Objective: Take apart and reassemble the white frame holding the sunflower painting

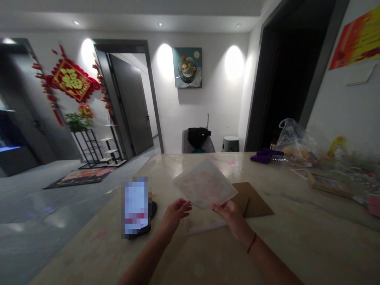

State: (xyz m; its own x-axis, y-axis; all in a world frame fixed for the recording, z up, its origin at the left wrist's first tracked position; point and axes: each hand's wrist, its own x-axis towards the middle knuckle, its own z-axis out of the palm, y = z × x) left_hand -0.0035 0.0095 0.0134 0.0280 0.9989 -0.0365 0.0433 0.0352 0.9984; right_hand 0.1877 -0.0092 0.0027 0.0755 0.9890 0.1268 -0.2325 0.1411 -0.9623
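Note:
A pale, translucent square sheet [204, 183] is held up above the table, tilted with a corner toward the far side. My right hand [230, 215] pinches its near right edge, and a thin dark red band circles that wrist. At the near left corner, my left hand [177, 211] has its fingers curled against the sheet. Below both hands a whitish frame [204, 229] lies flat, partly hidden by the sheet and my right hand. A brown board [255, 200] with a dark strip on it rests just behind my right hand.
A phone [135, 208] with a blurred screen stands on the left of the marble table [297, 237]. At the right are a wooden frame [329, 184], a purple item [265, 155], a clear plastic bag [297, 144] and cluttered small things. A chair [185, 142] stands beyond the far edge.

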